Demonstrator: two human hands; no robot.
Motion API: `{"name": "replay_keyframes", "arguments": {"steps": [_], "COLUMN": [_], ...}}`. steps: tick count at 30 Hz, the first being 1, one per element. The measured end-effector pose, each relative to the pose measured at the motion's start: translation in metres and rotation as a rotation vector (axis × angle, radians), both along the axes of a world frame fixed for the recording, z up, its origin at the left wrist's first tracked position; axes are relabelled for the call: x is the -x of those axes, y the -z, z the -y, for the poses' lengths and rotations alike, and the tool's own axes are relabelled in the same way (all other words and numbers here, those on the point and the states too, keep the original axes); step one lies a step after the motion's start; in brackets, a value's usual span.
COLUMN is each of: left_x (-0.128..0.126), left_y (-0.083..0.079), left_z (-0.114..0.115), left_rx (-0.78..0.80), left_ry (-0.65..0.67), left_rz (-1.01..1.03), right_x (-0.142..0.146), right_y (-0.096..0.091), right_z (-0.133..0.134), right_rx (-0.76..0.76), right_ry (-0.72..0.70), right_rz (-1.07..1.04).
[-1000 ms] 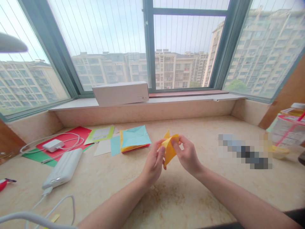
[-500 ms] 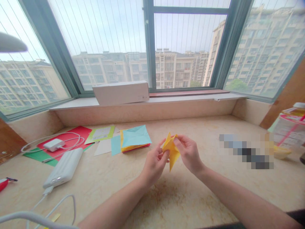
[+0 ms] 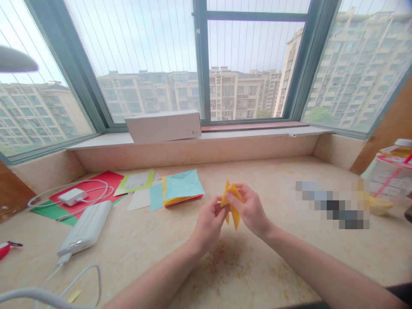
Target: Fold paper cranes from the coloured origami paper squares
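In the head view, the left hand (image 3: 209, 223) and the right hand (image 3: 251, 210) are meeting above the middle of the marble counter (image 3: 257, 274), both pinching a folded piece of yellow origami paper (image 3: 232, 201) that is hanging clear of the surface with one point aiming up and another down. The fingertips of each hand are pressing together on the paper, the left gripping its near-left edge and the right closing over its right flap. To fold well here, it seems wise to be keeping the edges lined up and running a fingertip firmly along each crease while the other hand is holding the model steady. To the far left, a stack of coloured paper sheets (image 3: 182, 189) is lying flat, and further left a white power bank (image 3: 86, 228) and a white charger (image 3: 72, 196) with its cable are resting. A long white box (image 3: 163, 125) is sitting on the windowsill; its small label is too tiny to read.
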State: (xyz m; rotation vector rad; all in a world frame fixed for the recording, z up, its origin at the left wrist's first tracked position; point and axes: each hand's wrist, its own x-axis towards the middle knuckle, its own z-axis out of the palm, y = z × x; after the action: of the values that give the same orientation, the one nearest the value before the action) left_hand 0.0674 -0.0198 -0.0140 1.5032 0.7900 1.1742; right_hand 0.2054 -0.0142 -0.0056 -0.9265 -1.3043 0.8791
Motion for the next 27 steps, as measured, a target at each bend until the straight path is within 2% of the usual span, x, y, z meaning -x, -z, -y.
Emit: {"name": "replay_keyframes", "arguments": {"steps": [5,11,16,22,27], "left_x": [0.001,0.003,0.003,0.003,0.002], "left_y": [-0.001,-0.004,0.001,-0.002,-0.002], "left_z": [0.004,0.003,-0.002,-0.001,0.001], "left_rx": [-0.071,-0.134,-0.083,-0.057,-0.041], "left_ry": [-0.021,-0.05,-0.092,-0.138,-0.106], "left_rz": [-0.14,-0.154,-0.16,-0.135,-0.124], "right_x": [-0.002,-0.004,-0.004,-0.006,-0.006], "right_y": [-0.007,-0.011,-0.007,-0.007,-0.007], "right_z": [-0.001,-0.001,-0.002,-0.001,0.0], "right_rx": [0.099,0.201,0.191,0.064,0.084], "right_ry": [-0.07,-0.232,-0.228,-0.136,-0.172], "right_rz": [-0.154,-0.154,-0.193,-0.057,-0.077]}}
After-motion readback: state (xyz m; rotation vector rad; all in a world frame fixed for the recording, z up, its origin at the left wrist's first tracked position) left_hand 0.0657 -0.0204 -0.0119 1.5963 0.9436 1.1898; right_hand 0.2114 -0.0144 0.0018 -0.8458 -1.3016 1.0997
